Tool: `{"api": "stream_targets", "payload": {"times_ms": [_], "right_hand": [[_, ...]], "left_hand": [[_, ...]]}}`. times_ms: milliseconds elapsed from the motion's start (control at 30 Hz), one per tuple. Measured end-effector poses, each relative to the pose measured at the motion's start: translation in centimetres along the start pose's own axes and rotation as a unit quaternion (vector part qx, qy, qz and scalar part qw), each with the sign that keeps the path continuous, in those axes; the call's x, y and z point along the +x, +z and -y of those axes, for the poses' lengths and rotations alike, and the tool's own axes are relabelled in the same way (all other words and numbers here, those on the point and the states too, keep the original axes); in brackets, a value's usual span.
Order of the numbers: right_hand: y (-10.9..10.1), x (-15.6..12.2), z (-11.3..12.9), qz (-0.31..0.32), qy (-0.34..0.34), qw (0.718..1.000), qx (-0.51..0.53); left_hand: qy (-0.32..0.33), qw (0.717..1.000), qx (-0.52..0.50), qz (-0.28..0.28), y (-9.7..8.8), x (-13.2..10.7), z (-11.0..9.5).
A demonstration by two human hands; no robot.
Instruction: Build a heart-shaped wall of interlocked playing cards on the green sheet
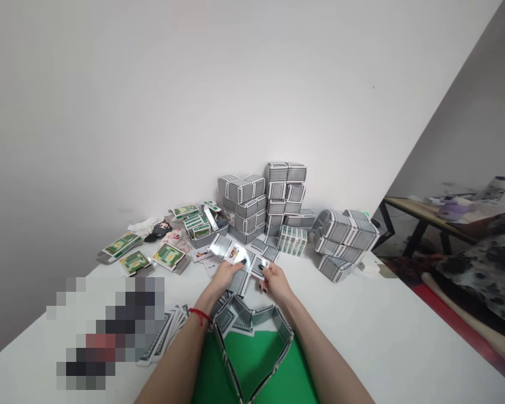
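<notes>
The left hand holds a piece made of joined cards, thumb pressed on top, its fingers under the piece hidden; the right hand pinches the piece's right end between thumb and fingertips. The piece is in the air over the white table, with one arm pointing toward the wall and another hanging toward the person. The step in hand looks like joining or folding cards into one part; whether the right end is already tucked in, I cannot tell. The next move seems to call for a steady left grip and careful pressure from the right fingers, so nothing creases. Just nearer the person, a heart-shaped card frame stands on a green mat, with loose cards fanned out beside the left forearm. Beyond the hands rise stacked card blocks, near some small card boxes.
</notes>
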State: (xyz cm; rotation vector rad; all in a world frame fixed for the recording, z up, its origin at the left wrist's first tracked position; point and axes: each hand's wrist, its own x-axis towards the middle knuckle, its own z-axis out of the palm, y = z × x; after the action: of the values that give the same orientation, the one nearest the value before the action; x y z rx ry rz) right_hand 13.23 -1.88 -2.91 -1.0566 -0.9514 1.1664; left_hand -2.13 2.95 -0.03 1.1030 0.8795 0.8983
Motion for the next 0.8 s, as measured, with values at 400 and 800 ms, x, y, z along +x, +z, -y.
{"api": "stream_targets", "payload": {"times_ms": [400, 800], "right_hand": [[0.5, 0.0, 0.7, -0.088, 0.009, 0.99, 0.108], [-0.8, 0.2, 1.0, -0.136, 0.003, 0.984, 0.111]], "left_hand": [[0.017, 0.996, 0.055, 0.071, 0.0, 0.4, 1.1], [-0.024, 0.998, -0.029, -0.053, -1.3, 0.4, 0.1]]}}
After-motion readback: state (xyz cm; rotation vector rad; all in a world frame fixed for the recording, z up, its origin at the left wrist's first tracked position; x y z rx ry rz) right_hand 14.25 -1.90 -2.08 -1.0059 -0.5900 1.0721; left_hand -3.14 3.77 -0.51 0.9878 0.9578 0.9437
